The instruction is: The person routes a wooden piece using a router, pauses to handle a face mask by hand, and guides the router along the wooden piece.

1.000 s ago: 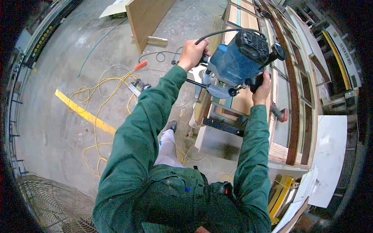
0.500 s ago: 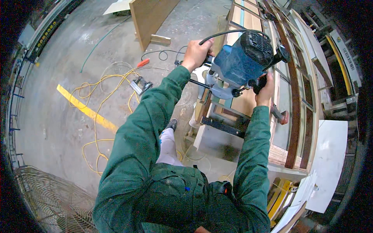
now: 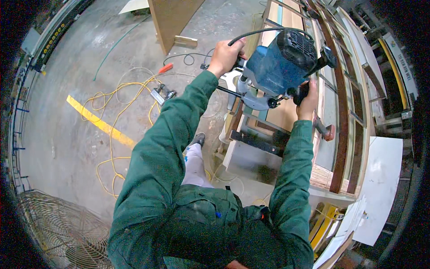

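Both my arms reach forward to a blue and black plunge router (image 3: 280,65) with a grey base. My left hand (image 3: 227,57) is wrapped round its left side handle, which the fingers mostly hide. On the other side my right hand (image 3: 307,101) grips the dark right knob. A black power cord (image 3: 255,32) loops over the top of the motor. The router stands above a wooden workpiece (image 3: 286,110) on the bench. Its bit and the exact contact with the wood are hidden.
On the right, a long wood frame with dark brown strips (image 3: 342,121) lies beside a red-ended tool (image 3: 329,132). A yellow cord (image 3: 114,127) tangles over the floor near a small power tool (image 3: 162,95). Lower left is a wire fan guard (image 3: 62,228); a brown panel (image 3: 174,20) stands ahead.
The router and both hands have shifted very slightly in the view, along with a small tilt of the whole picture. Both grips stay the same.
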Available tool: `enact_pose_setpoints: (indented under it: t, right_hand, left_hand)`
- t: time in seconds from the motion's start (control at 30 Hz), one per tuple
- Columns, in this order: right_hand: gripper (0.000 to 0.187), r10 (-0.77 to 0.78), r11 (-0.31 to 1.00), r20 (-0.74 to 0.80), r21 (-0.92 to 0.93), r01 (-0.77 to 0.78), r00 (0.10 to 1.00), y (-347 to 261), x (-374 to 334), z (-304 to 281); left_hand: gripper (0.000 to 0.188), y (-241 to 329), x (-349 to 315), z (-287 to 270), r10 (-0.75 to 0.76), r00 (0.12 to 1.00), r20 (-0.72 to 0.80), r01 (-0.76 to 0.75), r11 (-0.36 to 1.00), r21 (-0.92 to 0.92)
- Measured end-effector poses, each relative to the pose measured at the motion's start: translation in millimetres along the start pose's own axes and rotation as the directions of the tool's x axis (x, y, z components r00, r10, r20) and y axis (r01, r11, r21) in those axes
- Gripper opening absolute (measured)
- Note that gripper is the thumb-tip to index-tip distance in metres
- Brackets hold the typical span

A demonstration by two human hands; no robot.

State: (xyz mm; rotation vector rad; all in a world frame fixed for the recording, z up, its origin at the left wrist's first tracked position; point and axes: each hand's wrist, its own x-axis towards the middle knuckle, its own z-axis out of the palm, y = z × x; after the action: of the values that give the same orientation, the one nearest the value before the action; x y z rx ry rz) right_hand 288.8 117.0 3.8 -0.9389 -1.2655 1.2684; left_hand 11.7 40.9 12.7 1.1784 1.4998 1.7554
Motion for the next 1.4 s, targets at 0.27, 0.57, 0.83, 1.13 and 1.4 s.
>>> enact_pose_setpoints:
  t: [0.27, 0.57, 0.83, 1.13, 1.4]
  right_hand:
    - [0.047, 0.059, 0.998, -0.009, 0.019, -0.058, 0.998, -3.2, -9.3, -2.1]
    - [0.039, 0.068, 0.998, -0.013, -0.010, -0.068, 0.998, -8.0, -54.5, -10.1]
    - [0.051, -0.016, 0.996, -0.028, -0.085, 0.014, 0.999, -17.7, -78.7, -8.9]
    - [0.049, 0.033, 0.999, -0.038, -0.027, -0.034, 0.999, -26.7, -88.5, -0.8]
    - [0.048, 0.010, 0.999, -0.049, -0.032, -0.011, 0.999, -19.3, -85.3, -3.2]
  left_hand:
    - [0.050, 5.7, -9.8, -2.3, -0.071, 0.997, 0.022, 0.071, 0.997, -0.010]
    - [0.047, 23.3, -57.0, -12.1, -0.040, 0.999, 0.019, 0.040, 0.999, 0.004]
    - [0.048, 22.1, -73.8, -17.4, -0.052, 0.998, 0.025, 0.052, 0.999, 0.005]
    - [0.048, 23.3, -76.2, -19.1, -0.066, 0.997, 0.044, 0.062, 0.993, 0.100]
    - [0.048, 21.1, -68.9, -24.5, -0.065, 0.992, 0.105, 0.050, 0.990, 0.132]
